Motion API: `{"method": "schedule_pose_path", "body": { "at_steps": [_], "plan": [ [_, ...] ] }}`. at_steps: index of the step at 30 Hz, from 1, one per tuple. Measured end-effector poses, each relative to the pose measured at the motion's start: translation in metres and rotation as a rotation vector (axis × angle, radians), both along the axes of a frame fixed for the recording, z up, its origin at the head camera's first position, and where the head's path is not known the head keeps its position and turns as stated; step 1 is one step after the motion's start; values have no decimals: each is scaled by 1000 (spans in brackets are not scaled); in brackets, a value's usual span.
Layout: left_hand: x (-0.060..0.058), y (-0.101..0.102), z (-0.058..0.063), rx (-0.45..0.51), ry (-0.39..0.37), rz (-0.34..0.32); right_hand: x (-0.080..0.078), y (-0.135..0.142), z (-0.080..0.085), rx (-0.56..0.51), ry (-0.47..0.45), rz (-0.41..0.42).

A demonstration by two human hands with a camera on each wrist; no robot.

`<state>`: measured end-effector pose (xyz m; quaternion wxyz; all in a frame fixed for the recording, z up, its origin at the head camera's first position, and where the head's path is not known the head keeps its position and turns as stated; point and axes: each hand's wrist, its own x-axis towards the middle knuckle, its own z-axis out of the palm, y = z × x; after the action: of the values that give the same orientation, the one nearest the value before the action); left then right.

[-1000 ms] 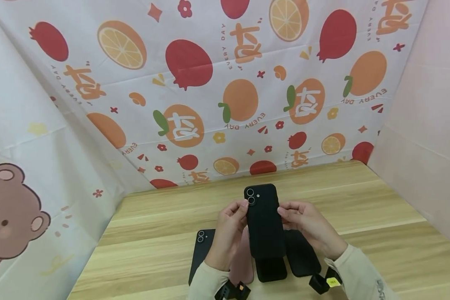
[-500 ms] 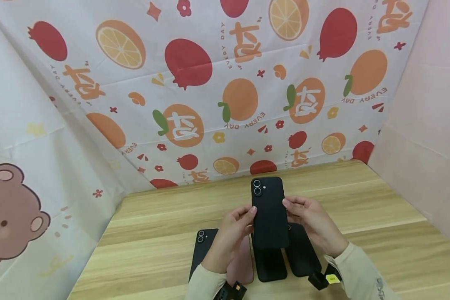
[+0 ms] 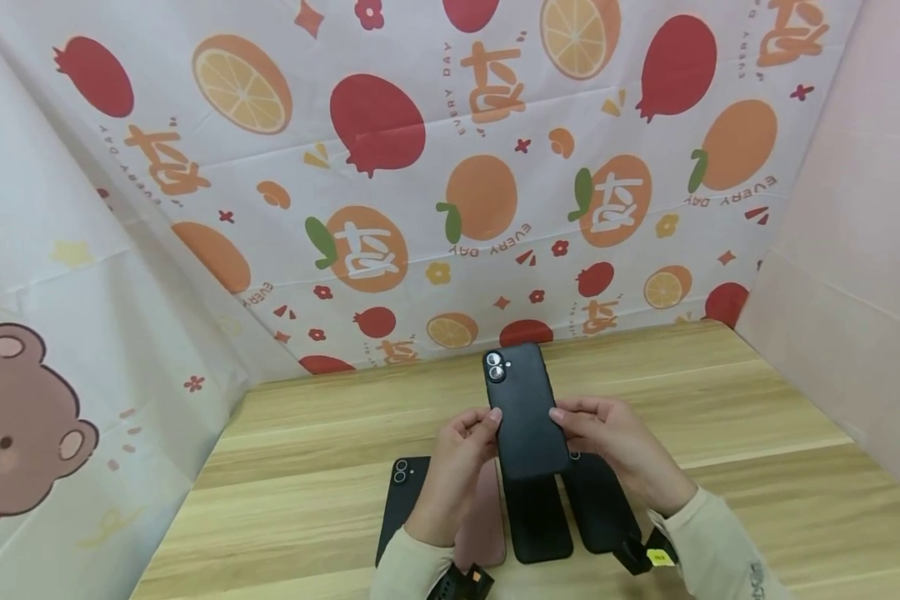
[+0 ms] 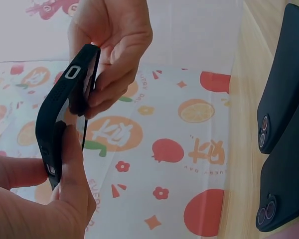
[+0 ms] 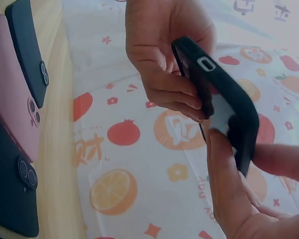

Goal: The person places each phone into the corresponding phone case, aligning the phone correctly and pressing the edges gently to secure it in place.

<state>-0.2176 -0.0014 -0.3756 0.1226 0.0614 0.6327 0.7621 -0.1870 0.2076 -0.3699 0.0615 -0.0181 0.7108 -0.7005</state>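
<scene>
A black smartphone [image 3: 528, 412] is held above the table by both hands, its back with two camera lenses facing the head camera. My left hand [image 3: 457, 479] pinches its left edge, thumb on the back and fingers behind. My right hand [image 3: 622, 450] pinches the opposite edge in the same way. Both wrist views show the held phone [image 4: 52, 104] edge-on, with a port slot in its end and a glossy front. Below lie a black phone [image 3: 537, 529], partly covered by the held one, and another black phone [image 3: 603, 504] beside my right wrist.
A pink phone [image 3: 483, 529] and a dark phone [image 3: 403, 500] lie left of these, partly hidden by my left arm. The wooden table [image 3: 307, 475] ends at a fruit-print cloth [image 3: 420, 192] behind. A pale cloth [image 3: 847, 292] hangs on the right.
The held phone first rose and shifted right, then came back left. It is now tilted so that its back catches more light. Both hands moved along with it, keeping their grip.
</scene>
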Motion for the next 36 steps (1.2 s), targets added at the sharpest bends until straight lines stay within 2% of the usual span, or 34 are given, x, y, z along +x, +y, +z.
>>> {"method": "schedule_pose_path", "body": {
  "at_steps": [4, 8, 13, 16, 19, 23, 28, 31, 36],
  "plan": [
    [0, 1, -2, 30, -10, 37, 3, 1, 1, 13, -22, 69],
    [0, 2, -3, 45, -10, 31, 6, 1, 1, 11, -28, 68],
    [1, 5, -3, 51, -6, -52, 9, 2, 1, -1, -16, 8],
    [2, 6, -2, 16, 6, -115, 10, 5, 0, -5, -20, -39],
    [2, 7, -2, -19, 13, -149, 10, 8, -1, -6, -27, -63],
    [2, 7, -5, -22, 22, -146, 11, 14, -3, -18, -35, -61],
    [1, 11, -9, 3, 32, -119, 13, 24, -5, -2, -17, -9],
    [1, 18, -10, -7, 38, -105, 13, 31, -4, 43, -6, 8],
    [5, 38, -14, -54, 48, -98, 17, 44, -5, 163, -20, -10]
  ]
}}
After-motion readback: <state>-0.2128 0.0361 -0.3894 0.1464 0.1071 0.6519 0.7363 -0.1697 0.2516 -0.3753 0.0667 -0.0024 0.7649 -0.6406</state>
